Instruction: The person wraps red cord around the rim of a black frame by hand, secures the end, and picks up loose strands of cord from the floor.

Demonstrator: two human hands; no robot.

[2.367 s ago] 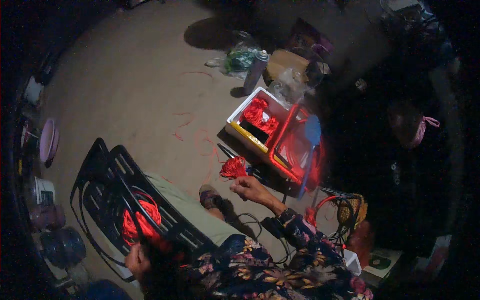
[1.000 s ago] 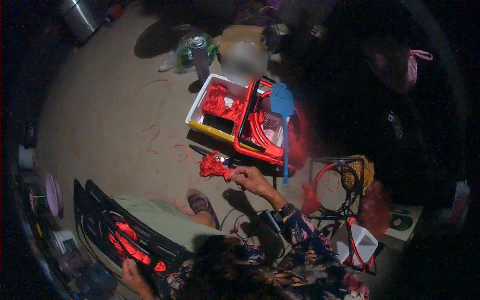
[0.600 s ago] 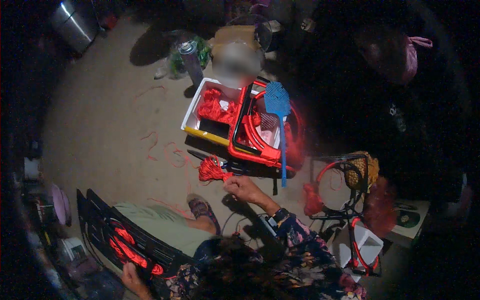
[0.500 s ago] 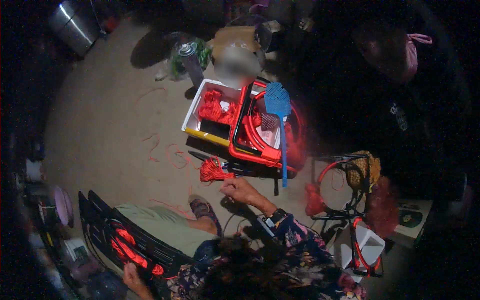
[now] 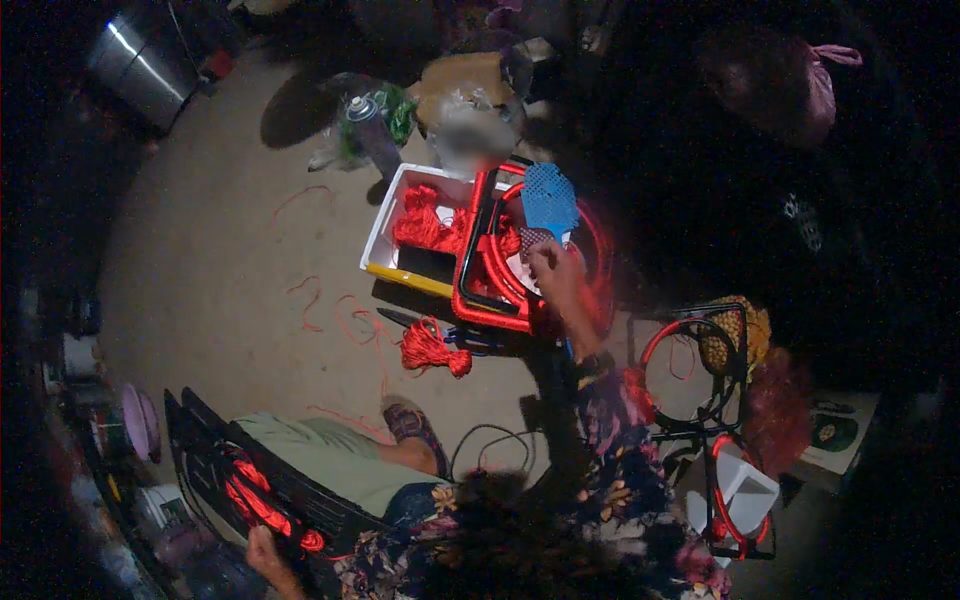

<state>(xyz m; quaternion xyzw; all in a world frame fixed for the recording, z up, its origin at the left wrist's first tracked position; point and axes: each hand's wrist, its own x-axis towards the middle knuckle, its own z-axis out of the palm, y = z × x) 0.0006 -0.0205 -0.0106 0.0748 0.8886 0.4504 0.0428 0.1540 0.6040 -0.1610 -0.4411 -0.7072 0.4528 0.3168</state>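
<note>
At the lower left, my left hand [image 5: 268, 558] is closed beside a black slatted frame [image 5: 330, 512] with red cord [image 5: 262, 508] lying in it; what its fingers hold is hidden. My right hand [image 5: 553, 268] reaches over a red-and-black tubular frame [image 5: 463, 268] with its fingers curled, and nothing in them can be made out. Just beyond the fingers lies a blue fly swatter [image 5: 550, 196], its handle mostly covered by my hand and forearm. A tied bundle of red cord [image 5: 432, 348] rests on the floor nearer to me.
A white box [image 5: 385, 215] with red cord bundles [image 5: 425, 220] stands under the frame. Scissors-like dark tools lie near its front. Beyond are a spray can [image 5: 372, 135] and plastic bags [image 5: 465, 130]. More framed hoops [image 5: 648, 375] stand at right; loose red strands lie on the floor.
My right hand has moved from beside the red cord bundle on the floor, forward and right to the fly swatter. The bundle stays on the floor. My left hand has barely moved.
</note>
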